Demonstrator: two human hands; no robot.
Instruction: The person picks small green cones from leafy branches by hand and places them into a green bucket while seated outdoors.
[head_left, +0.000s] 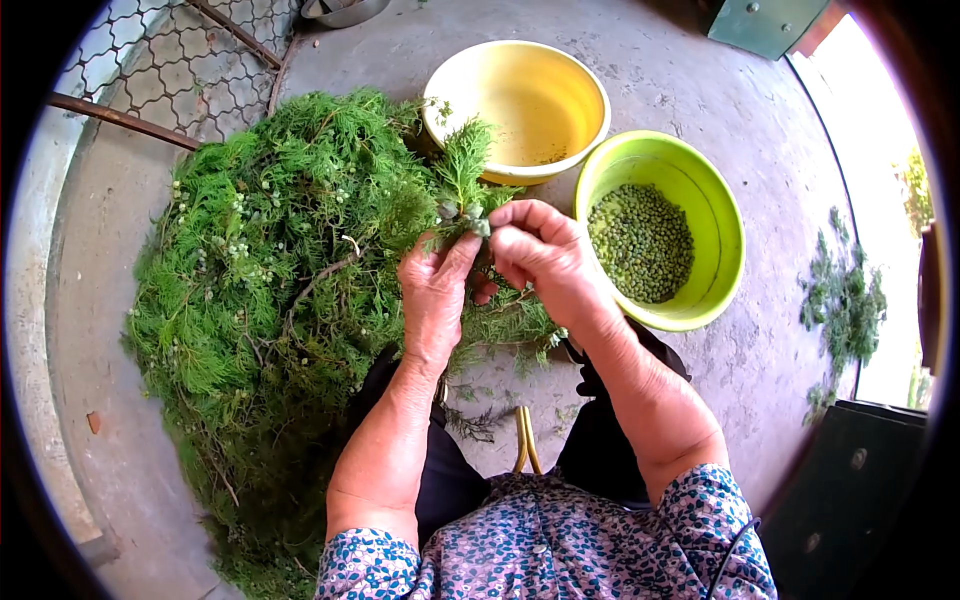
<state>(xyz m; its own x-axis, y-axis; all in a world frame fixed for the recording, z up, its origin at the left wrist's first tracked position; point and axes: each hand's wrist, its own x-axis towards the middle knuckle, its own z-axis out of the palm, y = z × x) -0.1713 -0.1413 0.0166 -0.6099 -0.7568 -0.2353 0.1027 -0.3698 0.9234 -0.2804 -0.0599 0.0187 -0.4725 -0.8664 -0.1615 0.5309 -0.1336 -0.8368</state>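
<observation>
Between my two hands stands a small green conifer sprig point(462, 165) with pale, bluish-green seed cones point(478, 222) at its lower end. My left hand point(436, 285) grips the sprig near its base, thumb against the cones. Close beside it, my right hand point(545, 250) has its fingers bent and pinched at a cone; whether it grips that cone I cannot make out. A large heap of cut conifer branches point(250, 280) lies to the left, dotted with similar cones. Just right of my right hand, a lime-green tub point(722, 235) holds many small green cones point(642, 245).
A yellow basin point(570, 95) with bits of debris stands ahead. Behind the heap rises a metal mesh gate point(165, 70). Loose sprigs point(845, 300) lie on the concrete floor at the right, near dark green doors point(840, 490). A metal pan point(345, 12) sits at the far edge.
</observation>
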